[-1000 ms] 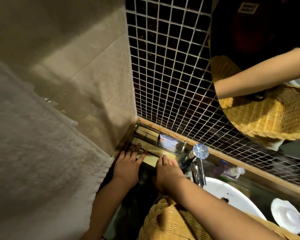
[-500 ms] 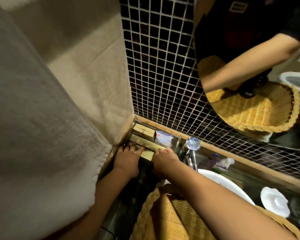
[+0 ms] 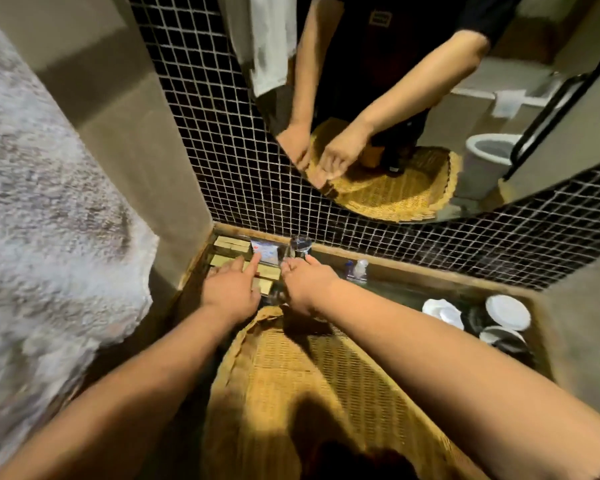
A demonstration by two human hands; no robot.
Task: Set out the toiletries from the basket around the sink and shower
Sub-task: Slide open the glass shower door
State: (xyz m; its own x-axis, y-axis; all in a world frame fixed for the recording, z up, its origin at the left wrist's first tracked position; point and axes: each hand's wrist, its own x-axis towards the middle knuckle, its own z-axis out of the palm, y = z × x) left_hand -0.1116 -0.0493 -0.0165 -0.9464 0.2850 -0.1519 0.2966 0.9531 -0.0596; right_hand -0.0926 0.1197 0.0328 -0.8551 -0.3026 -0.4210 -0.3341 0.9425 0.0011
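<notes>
Two hands over corner tray: left hand fingers spread on four tan boxes, forefinger touching one white packet; right hand loosely open, empty, beside tap. Basket fills near side.

At twelve o'clock my left hand meets packets crowding the corner tray; tap blocks my right hand; three o'clock lies open.

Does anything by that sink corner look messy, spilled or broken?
Nothing stands out. The small boxes and blue-white packet lie neatly in the corner tray, both hands resting over them. No spill shows, though the picture is blurred.
</notes>
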